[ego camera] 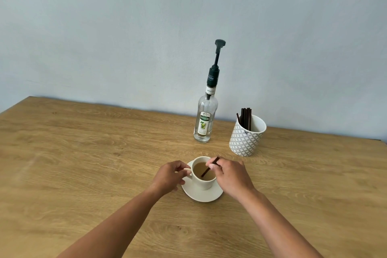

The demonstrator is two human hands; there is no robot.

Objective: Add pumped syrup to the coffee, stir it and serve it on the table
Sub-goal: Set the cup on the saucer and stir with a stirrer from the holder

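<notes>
A pale cup [206,183] of milky brown coffee [199,168] stands on a matching saucer [201,198] on the wooden counter [83,153], near the middle of the scene and towards the near edge. The cup's handle [187,172] points left.

The left hand [169,176] comes in from the near left, and its curled fingers and thumb pinch the handle. The right hand [230,174] reaches in from the near right, beside the right rim of the cup, and pinches the upper end of a thin dark stir stick [206,172] between thumb and fingertips. The stick is tilted, with its top leaning to the far right and its lower end dipped into the coffee.

Farther back and just right of centre stands a clear glass syrup bottle [205,119] with a white and green label, upright on the counter. A dark pump [218,54] rises from its neck, the head raised high on its stem. To the right of the bottle, apart from it, sits a white mug [245,140] with a grey pattern; it holds a bunch of dark stir sticks [246,117] that lean against its left inner wall.

A plain pale blue wall [125,27] runs behind the far edge of the counter.
</notes>
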